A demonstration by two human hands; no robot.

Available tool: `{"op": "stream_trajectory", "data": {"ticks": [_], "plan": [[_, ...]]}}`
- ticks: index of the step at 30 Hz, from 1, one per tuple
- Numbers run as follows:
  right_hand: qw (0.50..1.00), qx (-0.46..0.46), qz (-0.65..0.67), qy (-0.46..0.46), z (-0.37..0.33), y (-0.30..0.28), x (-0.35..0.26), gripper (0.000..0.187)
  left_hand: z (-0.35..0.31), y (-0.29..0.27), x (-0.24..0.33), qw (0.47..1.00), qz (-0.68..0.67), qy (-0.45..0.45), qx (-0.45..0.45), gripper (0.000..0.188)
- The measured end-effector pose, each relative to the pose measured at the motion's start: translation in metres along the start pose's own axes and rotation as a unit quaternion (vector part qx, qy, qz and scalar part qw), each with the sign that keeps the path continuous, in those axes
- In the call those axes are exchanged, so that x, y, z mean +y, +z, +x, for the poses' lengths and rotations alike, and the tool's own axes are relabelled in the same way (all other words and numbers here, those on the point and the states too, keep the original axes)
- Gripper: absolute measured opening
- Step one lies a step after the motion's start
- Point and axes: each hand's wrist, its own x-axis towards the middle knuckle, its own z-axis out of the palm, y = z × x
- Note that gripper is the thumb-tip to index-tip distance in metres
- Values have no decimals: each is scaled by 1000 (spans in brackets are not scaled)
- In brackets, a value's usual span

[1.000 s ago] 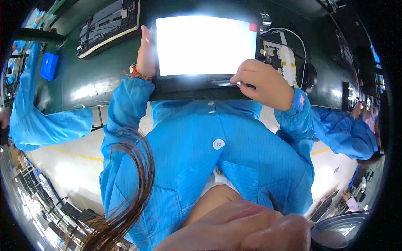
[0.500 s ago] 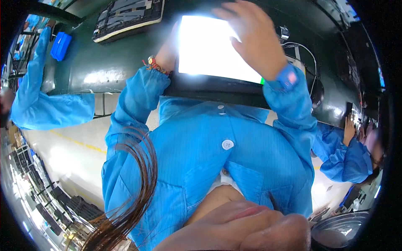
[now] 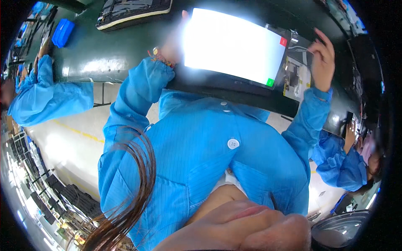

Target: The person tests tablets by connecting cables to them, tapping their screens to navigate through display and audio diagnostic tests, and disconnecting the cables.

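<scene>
Resting at the left edge of the lit screen [image 3: 232, 46], the person's left hand [image 3: 171, 48] is washed out by glare; whether its fingers are clamped there or merely lie alongside, I cannot tell. The right hand [image 3: 323, 62] has moved off the screen face, which it partly covered a half second ago, and is now out to the right, index finger raised and the others curled near a white cable [image 3: 298, 49]; whether the cable is pinched cannot be confirmed. As a result the red patch [image 3: 283, 41] and green patch [image 3: 270, 82] at the screen's right-hand corners are both exposed, and in my judgement only the left hand could be steadying the unit. The screen is at the near edge of the green bench [image 3: 92, 62], before the person's chest. Just beside it on the right, a panel with yellow strips [image 3: 297, 79] and the cable crowd the right hand's space. Farther left are an opened flat device [image 3: 134, 14] and a blue box [image 3: 63, 32]. Co-workers in blue sleeves [image 3: 52, 100] flank the station, well apart from the screen.
</scene>
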Motion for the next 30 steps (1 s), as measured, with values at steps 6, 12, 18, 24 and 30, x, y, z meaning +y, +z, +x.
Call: {"op": "stream_trajectory", "data": {"ticks": [6,12,18,24,30], "plan": [[984,3,96,153,-47,-43,30,15,8,-10,-13,999,36,32,10,73],[962,8,182,201,-39,-7,-7,17,7,-8,-13,999,-30,36,-5,73],[884,-82,439,137,-2,63,-62,37,10,-16,-21,998,0,68,-7,70],[992,-101,20,-77,-7,103,-95,48,18,-19,-25,982,-150,79,-81,55],[968,-212,-55,-126,-44,85,-93,23,14,-21,-22,985,-140,72,-68,49]]}}
